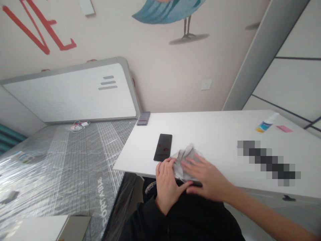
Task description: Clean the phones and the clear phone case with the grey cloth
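A crumpled grey cloth (184, 157) lies at the near edge of the white table (213, 134). My right hand (205, 175) rests flat on top of it, fingers stretched out toward the left. A dark flat object peeks out beneath this hand at the table edge. My left hand (167, 182) grips the cloth's left side with curled fingers. Just behind the cloth, a black phone (163, 147) lies face up on the table, untouched.
A small spray bottle (267, 122) and a pink item (284, 128) sit at the table's far right. A plastic-wrapped grey mattress (62, 160) fills the left side, with a white headboard (72, 90) and a cable (79, 126) behind it. A wall socket (206, 84) is on the wall.
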`<move>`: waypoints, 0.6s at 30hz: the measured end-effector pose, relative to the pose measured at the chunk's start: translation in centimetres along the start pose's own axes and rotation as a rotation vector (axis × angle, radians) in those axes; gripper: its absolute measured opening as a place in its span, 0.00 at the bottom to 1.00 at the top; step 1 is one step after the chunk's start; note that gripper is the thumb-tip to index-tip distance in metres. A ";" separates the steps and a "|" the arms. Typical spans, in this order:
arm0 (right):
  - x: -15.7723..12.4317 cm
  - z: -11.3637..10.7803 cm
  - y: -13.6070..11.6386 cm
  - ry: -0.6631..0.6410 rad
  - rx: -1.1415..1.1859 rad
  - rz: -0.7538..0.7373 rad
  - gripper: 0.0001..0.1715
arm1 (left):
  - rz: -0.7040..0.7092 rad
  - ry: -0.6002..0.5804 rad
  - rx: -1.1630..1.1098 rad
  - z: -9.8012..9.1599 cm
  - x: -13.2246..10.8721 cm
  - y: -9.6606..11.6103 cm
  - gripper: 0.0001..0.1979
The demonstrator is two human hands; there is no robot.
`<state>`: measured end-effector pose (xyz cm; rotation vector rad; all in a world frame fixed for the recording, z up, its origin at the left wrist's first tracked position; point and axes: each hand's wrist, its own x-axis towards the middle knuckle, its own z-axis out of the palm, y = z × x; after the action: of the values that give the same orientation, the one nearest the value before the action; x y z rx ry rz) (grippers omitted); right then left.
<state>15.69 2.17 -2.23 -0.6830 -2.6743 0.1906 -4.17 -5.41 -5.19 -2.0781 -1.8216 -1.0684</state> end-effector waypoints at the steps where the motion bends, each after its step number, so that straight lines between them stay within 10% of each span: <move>1: 0.0 0.1 -0.1 -0.043 0.043 -0.072 0.50 | 0.003 0.006 -0.003 0.1 0.0 0.0 0.43; 6: 0.3 0.2 -0.5 0.040 -0.119 0.174 0.37 | 0.004 0.014 0.007 0.1 0.0 0.0 0.43; 9: 0.3 0.5 -0.8 -0.027 -0.025 -0.032 0.48 | -0.004 0.014 0.000 0.1 0.0 0.1 0.41; 13: 0.1 0.7 -1.1 0.118 -0.137 0.210 0.31 | 0.009 0.033 0.022 0.2 -0.1 0.0 0.43; 18: 0.2 0.7 -1.6 0.037 -0.043 0.064 0.37 | 0.002 0.016 0.015 0.2 -0.1 -0.2 0.43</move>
<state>14.54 0.88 -2.42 -0.7788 -2.6297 0.1368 -4.26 -5.32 -5.47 -2.0567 -1.8138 -1.0640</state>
